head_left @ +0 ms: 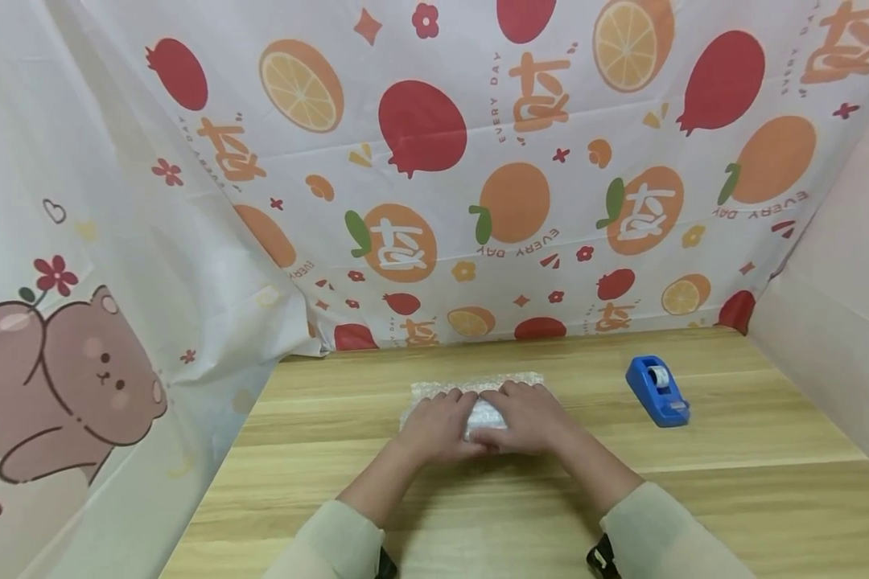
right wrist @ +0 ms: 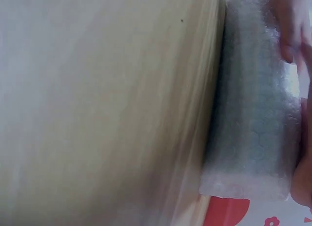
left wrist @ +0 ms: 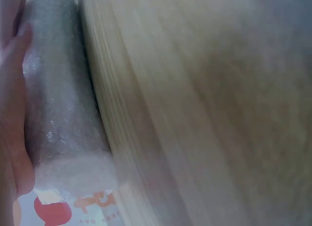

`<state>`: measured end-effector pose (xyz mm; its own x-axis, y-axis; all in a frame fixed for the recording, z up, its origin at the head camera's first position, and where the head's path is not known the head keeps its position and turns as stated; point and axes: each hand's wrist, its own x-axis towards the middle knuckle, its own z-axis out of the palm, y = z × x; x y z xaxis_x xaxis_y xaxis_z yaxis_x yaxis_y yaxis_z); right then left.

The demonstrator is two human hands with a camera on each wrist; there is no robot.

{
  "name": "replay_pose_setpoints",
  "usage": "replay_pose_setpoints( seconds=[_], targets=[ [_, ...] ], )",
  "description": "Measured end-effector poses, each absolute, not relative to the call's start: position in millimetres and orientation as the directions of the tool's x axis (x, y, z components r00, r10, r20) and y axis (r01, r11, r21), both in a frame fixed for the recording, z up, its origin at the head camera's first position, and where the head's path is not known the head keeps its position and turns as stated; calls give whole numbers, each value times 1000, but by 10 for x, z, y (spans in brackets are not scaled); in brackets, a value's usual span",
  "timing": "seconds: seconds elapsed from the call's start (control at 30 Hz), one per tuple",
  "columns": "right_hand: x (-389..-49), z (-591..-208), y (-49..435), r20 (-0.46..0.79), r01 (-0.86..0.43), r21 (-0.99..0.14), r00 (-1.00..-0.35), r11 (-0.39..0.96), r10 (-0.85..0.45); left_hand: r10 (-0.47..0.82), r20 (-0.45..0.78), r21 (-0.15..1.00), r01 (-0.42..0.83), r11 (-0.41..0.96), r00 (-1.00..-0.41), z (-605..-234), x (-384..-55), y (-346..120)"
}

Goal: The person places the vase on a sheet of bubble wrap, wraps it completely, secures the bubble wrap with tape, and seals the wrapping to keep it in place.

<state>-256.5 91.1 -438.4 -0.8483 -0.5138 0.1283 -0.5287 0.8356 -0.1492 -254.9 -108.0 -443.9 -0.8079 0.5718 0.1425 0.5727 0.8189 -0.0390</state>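
A bundle of clear bubble wrap lies on the wooden table in front of me, its long side running left to right. My left hand grips its left part, fingers bent over the top and thumb along the near side. In the same way my right hand holds the right part, the two thumbs close together. A flat edge of the wrap shows beyond the fingers. In the left wrist view the bundle looks thick and rounded; the right wrist view shows its other end. Whatever is inside is hidden by the layers.
A blue tape dispenser with a roll of tape stands to the right on the table. Fruit-printed cloth hangs along the back edge, a bear-printed cloth on the left. A pale wall borders the right side.
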Motion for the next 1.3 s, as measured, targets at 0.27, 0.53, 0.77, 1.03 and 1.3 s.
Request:
replay_pose_setpoints(
  seconds=[0.27,0.53,0.77,1.03,1.3],
  targets=[
    [-2588,-4429,809,200,-433,-142,-893,890,-403,518,161,-26,521,853,-840,-4451,-2555,-1069],
    [-2579,-4444,793,207,-380,-100,-912,919,-355,485,164,13,493,870,-859,-4442,-2549,-1029],
    [-2568,-4426,810,171,-372,-154,-922,915,-346,456,128,37,464,885,-881,-4434,-2554,-999],
    [-2612,-4428,822,141,-367,-191,-928,910,-344,449,95,73,456,887,-888,-4380,-2553,-981],
    [-2616,-4405,826,104,-362,-203,-932,910,-348,435,70,112,440,891,-898,-4393,-2572,-978]
  ],
)
